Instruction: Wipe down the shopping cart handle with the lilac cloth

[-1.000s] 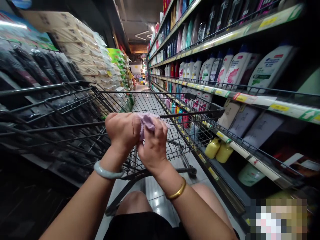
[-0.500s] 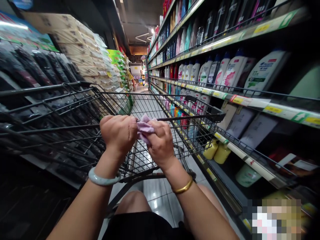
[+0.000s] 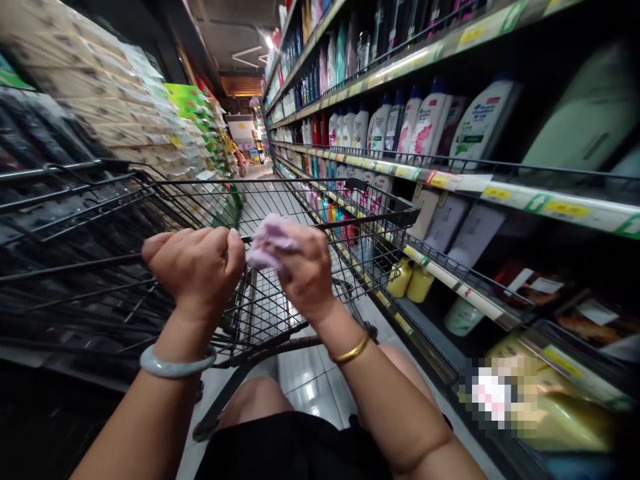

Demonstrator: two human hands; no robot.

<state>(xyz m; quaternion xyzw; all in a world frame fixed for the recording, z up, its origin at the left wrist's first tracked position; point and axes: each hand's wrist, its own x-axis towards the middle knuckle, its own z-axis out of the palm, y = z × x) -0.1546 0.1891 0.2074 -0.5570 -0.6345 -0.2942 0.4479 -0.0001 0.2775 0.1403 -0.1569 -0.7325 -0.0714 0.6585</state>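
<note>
What the closed left hand might hold is hidden, and fingers of the right hand cover part of the cloth. The cart is cut off at nine o'clock, a large bottle blurs at two, and a pixel patch masks something at four.

Pale rounded bangle, gold bracelet, black clothing

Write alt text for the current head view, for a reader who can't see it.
A person's right hand holds a crumpled lilac cloth beside the left hand, closed in a fist at the rail of a black wire shopping cart. Shelves of bottles line the view's right side; stacked packages stand on the left.
</note>
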